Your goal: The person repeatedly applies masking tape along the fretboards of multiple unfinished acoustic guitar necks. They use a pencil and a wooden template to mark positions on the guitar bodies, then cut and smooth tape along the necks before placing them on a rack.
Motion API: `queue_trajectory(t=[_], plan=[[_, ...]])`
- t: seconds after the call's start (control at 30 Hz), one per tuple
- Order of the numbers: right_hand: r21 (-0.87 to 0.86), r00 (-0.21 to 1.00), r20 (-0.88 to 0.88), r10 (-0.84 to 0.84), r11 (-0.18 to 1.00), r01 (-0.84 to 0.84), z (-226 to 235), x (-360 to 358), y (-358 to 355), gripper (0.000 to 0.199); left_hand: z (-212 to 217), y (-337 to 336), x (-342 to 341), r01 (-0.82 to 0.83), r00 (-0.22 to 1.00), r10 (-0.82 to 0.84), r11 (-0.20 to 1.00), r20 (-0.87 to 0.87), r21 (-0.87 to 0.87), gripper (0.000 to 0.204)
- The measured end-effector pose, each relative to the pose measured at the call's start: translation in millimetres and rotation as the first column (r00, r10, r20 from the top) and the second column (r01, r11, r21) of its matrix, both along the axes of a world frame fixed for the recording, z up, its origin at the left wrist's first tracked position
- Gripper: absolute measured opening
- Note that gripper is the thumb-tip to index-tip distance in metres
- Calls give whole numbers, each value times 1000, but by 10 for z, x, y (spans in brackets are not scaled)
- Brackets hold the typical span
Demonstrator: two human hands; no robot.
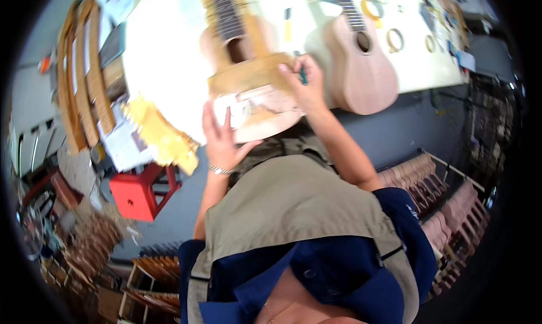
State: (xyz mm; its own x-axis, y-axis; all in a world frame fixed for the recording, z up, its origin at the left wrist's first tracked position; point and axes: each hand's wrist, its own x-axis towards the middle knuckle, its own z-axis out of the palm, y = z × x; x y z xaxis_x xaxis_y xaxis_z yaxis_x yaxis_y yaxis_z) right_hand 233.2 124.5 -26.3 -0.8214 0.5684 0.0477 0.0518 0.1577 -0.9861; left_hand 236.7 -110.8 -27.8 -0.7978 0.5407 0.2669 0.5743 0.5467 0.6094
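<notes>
A pale, unfinished ukulele lies in front of me on the white table. Brown-yellow masking covers much of its top around the soundhole and runs up beside the dark fretboard. On the lower part of the top sits a shiny, light rectangular patch. My left hand rests at the lower left edge of the body, fingers spread. At the right edge, my right hand is closed around a small dark-green tool; its exact kind is hidden by the fingers.
A second bare ukulele lies to the right, overhanging the front edge. Tape rolls and a yellow-handled cutter are on the table. Crumpled yellow tape hangs at left above a red stool. Racks of wooden necks stand lower right.
</notes>
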Motion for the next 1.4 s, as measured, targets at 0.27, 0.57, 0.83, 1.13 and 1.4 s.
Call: queue_trajectory(t=[0.27,0.57,0.83,1.13,1.4], plan=[[-439,949,-189,-251,886,147,830,1128,2143,25,127,21,41,-96,993,77,971,-94,-219,95],[-242,893,-126,-432,887,394,-102,2460,4701,24,636,1421,209,-315,925,296,948,-238,-47,81],[755,839,471,-274,616,-223,-223,1643,5061,22,699,2416,533,-209,956,172,969,-239,-135,73],[817,879,468,-94,425,-390,-6,621,4125,17,624,2806,680,-210,970,194,972,-148,-103,67],[-401,996,90,-13,915,49,203,479,3825,31,687,3239,604,-61,990,62,998,-128,8,63]])
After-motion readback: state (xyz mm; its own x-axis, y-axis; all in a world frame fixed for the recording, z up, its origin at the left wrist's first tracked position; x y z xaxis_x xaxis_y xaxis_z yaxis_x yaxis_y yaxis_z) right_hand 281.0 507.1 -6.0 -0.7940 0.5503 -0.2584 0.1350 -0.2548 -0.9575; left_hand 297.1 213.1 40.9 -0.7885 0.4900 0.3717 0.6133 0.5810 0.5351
